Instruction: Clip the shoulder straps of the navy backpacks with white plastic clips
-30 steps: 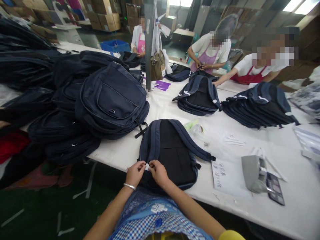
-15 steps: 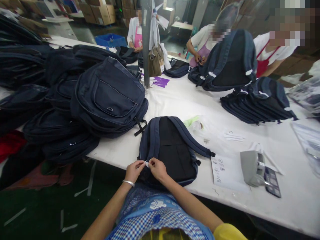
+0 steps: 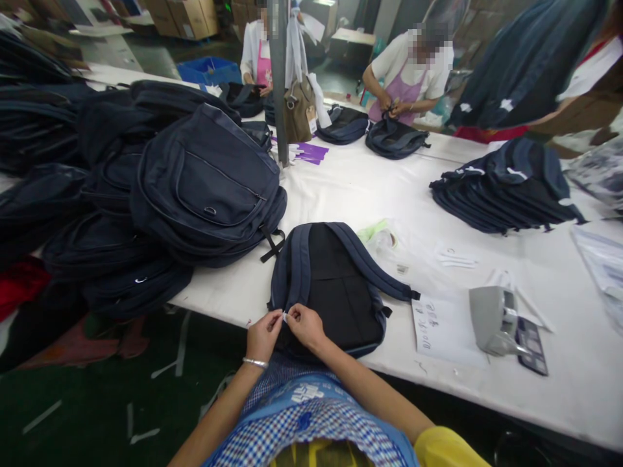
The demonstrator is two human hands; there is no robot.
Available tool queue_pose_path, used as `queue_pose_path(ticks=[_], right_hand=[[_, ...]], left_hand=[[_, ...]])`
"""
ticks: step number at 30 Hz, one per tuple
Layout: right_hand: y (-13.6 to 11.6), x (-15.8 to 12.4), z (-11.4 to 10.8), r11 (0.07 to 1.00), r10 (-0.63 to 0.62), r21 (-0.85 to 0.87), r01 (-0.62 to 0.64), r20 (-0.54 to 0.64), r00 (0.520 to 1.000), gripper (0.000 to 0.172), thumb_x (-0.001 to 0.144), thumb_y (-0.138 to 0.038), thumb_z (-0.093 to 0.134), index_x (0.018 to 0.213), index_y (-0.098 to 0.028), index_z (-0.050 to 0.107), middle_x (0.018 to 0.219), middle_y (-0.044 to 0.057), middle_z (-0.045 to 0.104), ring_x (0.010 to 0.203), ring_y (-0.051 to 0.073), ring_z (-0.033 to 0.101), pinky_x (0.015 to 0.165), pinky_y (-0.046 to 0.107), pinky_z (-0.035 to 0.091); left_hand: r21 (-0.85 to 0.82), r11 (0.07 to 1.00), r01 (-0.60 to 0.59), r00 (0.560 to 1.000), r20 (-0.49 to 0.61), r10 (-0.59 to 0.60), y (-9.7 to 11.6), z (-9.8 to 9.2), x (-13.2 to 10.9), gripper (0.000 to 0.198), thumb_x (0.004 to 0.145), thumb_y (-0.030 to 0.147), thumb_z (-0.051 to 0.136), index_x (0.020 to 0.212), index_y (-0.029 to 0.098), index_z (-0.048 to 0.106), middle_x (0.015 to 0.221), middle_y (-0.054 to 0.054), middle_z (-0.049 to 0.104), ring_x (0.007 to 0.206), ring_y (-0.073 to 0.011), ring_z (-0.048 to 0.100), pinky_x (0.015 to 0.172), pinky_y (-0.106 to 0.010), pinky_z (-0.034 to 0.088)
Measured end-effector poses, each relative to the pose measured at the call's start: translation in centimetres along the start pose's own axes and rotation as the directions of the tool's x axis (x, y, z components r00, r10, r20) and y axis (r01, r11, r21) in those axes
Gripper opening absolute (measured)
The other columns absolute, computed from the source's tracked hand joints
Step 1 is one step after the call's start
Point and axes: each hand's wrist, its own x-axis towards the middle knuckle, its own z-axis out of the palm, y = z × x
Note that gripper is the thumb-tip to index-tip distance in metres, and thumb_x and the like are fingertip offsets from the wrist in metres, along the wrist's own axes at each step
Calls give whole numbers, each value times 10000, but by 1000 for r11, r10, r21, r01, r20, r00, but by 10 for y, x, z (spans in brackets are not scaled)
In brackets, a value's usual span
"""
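A dark navy backpack (image 3: 335, 292) lies in front of me, its black back panel and shoulder straps facing up. At its lower left, my left hand (image 3: 264, 334) and my right hand (image 3: 304, 326) meet in a pinch. Between their fingertips is a small white strip (image 3: 285, 316), close to the lower end of the left shoulder strap (image 3: 298, 272). Whether the strip is tape or a tie is too small to tell. Both hands are closed on it, and the strap end is partly hidden behind the fingers.
A heap of navy backpacks (image 3: 204, 188) fills the left. A tape dispenser (image 3: 494, 321), a phone-like dark object (image 3: 531, 347) and a handwritten paper (image 3: 440, 327) lie right. Beyond are a stack of backpacks (image 3: 506, 188), a metal post (image 3: 280, 84) and co-workers.
My hands stay pinched at the same spot, the left one turned slightly. Across the table, a co-worker at the right has lifted a backpack up and away to the right.
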Motion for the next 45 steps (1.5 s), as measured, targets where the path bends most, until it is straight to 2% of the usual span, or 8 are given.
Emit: queue_pose_path(ticks=[8,14,18,25,29,35,38,45], right_hand=[[8,2,3,967,-61,252,41,70,996,141,803,-288,531,812,-182,623,705,-3,643,620,111,571,580,196,417],[7,3,5,932,-40,362,19,52,998,130,776,-273,545,784,-173,628,685,5,638,615,117,576,587,203,445],[4,3,7,955,-5,296,0,17,1000,147,784,-305,542,775,-183,622,672,-1,636,596,115,574,569,201,435],[1,1,8,986,-11,167,13,-17,1000,93,745,-283,587,768,-200,622,674,-14,640,579,104,559,530,186,384],[1,1,11,964,-30,263,34,-19,999,102,757,-275,570,786,-193,622,682,-11,630,588,107,553,553,192,408],[7,6,12,849,-28,528,-6,57,998,149,773,-306,565,761,-170,625,686,3,625,631,123,565,612,219,450],[10,9,11,829,-37,559,-24,99,994,149,755,-311,589,746,-170,636,650,-10,607,604,115,542,597,215,433],[7,8,9,822,-23,568,-34,94,995,161,747,-325,602,747,-169,644,632,-11,593,573,108,517,565,211,410]], left_hand=[[-73,996,56,998,21,-55,6,-2,-4,237,789,373,582,908,216,712,991,-34,730,949,-215,672,908,-332,512],[-251,957,145,989,57,-135,-2,3,-2,285,729,343,647,959,176,661,958,-60,733,918,-217,684,864,-325,541],[-152,982,110,994,5,-111,-1,3,-1,208,774,346,589,890,191,666,927,-51,736,898,-213,689,843,-318,543],[26,1000,17,993,-118,-14,10,4,-5,177,804,336,558,860,207,666,1051,-63,699,967,-206,657,826,-311,543],[72,997,-25,989,-142,35,15,3,-7,174,802,335,568,838,212,686,1056,-59,689,964,-201,647,833,-314,536],[-41,996,82,994,-73,-85,17,-1,-9,234,804,371,564,896,212,708,1018,-53,714,962,-206,656,902,-328,498],[-49,985,164,985,-49,-166,20,-5,-8,263,809,389,549,934,220,708,980,-47,729,942,-217,666,881,-336,506],[-166,969,183,980,-49,-193,11,-1,-1,254,724,373,645,900,192,680,910,-55,730,874,-217,685,823,-312,529]])
